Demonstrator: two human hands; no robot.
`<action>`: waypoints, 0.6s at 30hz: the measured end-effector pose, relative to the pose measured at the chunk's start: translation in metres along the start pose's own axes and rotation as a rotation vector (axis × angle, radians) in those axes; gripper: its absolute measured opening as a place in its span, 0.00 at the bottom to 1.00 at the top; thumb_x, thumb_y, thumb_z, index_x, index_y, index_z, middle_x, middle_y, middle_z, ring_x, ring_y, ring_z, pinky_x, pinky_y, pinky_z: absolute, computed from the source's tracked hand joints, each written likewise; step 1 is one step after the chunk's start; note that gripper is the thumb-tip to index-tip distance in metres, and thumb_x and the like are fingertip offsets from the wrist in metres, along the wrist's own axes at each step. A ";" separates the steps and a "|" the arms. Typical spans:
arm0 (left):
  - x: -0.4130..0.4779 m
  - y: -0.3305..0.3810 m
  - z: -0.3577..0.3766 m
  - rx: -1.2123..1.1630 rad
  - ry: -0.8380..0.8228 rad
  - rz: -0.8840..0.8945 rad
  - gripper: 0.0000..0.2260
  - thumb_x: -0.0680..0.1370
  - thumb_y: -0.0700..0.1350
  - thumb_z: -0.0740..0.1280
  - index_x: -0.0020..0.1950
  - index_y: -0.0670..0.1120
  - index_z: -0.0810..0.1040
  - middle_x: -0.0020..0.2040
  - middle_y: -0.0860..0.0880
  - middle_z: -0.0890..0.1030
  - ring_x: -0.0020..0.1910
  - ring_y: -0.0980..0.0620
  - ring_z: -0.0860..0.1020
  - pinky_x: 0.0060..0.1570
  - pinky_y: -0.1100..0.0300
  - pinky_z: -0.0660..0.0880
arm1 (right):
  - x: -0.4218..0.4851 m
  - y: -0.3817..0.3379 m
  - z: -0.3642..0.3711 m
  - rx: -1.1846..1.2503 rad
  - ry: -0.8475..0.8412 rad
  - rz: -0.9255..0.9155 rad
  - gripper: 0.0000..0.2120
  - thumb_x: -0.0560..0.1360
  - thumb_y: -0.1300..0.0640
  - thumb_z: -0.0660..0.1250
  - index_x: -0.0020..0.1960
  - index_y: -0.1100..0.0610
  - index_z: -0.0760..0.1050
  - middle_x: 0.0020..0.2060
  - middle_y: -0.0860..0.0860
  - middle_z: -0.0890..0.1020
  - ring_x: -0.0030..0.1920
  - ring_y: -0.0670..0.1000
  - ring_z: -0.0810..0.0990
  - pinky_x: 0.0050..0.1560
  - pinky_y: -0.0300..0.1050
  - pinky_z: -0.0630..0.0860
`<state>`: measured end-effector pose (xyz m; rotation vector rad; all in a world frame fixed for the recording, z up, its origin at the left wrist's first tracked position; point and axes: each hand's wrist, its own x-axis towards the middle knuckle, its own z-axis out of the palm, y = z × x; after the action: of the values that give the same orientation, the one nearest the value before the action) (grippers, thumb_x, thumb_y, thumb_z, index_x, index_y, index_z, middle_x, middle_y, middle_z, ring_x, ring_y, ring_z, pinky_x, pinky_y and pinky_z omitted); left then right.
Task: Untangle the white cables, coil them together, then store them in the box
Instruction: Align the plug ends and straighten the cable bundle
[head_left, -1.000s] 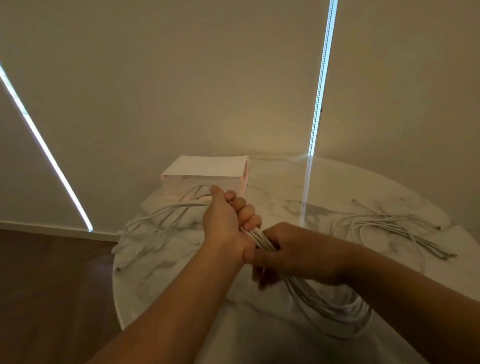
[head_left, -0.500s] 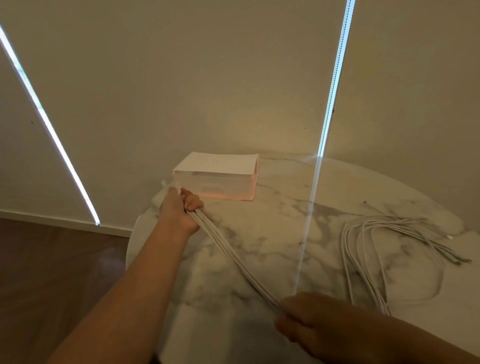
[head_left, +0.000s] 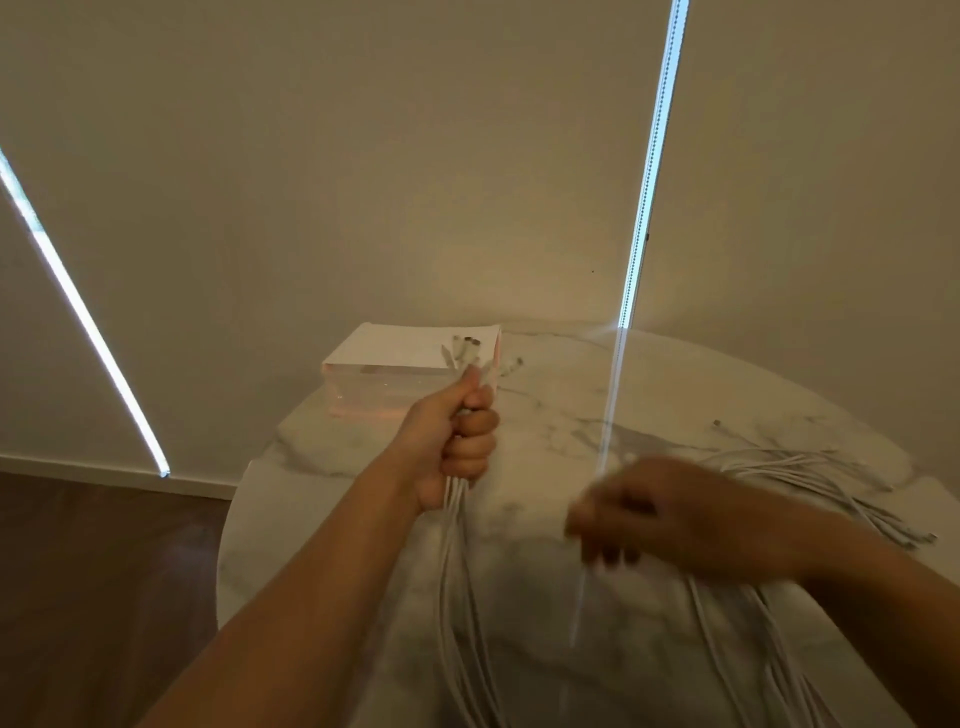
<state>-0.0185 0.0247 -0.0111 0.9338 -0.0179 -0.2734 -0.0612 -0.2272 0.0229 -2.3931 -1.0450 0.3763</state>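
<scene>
White cables (head_left: 458, 597), thin plastic-sheathed leads gathered into one bundle: held upright by left hand (head_left: 452, 441) over round white-and-grey marble table (head_left: 545, 431). Fist is wrapped tight round the bundle near its top. Short metal-tipped connector ends (head_left: 467, 347) stick up out of the fist, roughly level with one another. Rest of the bundle hangs down from the fist and runs off the bottom edge of view. Strands look parallel there, no knots visible.

Right hand (head_left: 649, 514): motion-blurred, above the table, apart from the left hand. Cannot tell whether its fingers hold anything. More white strands (head_left: 727, 629) run under its wrist toward the lower edge; cannot tell if they belong to the held bundle.

Second bunch of white cables (head_left: 831, 483): lies loose on the table at right, well apart from the left hand, fanned out, not coiled.

Small pale pink translucent box with flat white top (head_left: 384, 364): at far edge of the table, just behind the left fist. Looks closed; nothing visible inside.

Progress, as judged: untangling of the held bundle looks largely done, with ends lined up. No coil formed yet. Left to do: bring in the bunch at right, wind everything into one coil, open the box, store it. Early-to-middle stage.
</scene>
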 end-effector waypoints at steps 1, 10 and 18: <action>0.002 -0.004 0.012 0.071 -0.018 -0.010 0.17 0.79 0.57 0.57 0.32 0.50 0.65 0.23 0.55 0.58 0.19 0.59 0.50 0.18 0.72 0.47 | 0.028 -0.011 -0.015 0.093 0.139 0.039 0.30 0.71 0.31 0.56 0.45 0.54 0.84 0.39 0.48 0.86 0.38 0.47 0.83 0.44 0.45 0.81; 0.009 -0.024 0.034 0.376 -0.073 0.029 0.19 0.76 0.62 0.58 0.33 0.51 0.64 0.26 0.53 0.57 0.21 0.58 0.53 0.21 0.69 0.52 | 0.098 0.014 -0.022 0.570 0.566 0.101 0.10 0.75 0.54 0.72 0.43 0.62 0.84 0.28 0.53 0.80 0.28 0.49 0.73 0.30 0.41 0.71; 0.008 -0.024 0.022 0.100 -0.145 0.039 0.22 0.76 0.64 0.53 0.40 0.48 0.73 0.27 0.52 0.55 0.21 0.58 0.50 0.23 0.70 0.48 | 0.103 0.019 -0.016 1.118 0.500 0.055 0.06 0.74 0.68 0.69 0.50 0.68 0.78 0.36 0.63 0.83 0.34 0.52 0.83 0.36 0.37 0.80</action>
<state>-0.0190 -0.0082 -0.0181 1.0106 -0.1841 -0.3060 0.0265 -0.1669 0.0201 -1.3764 -0.3500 0.2500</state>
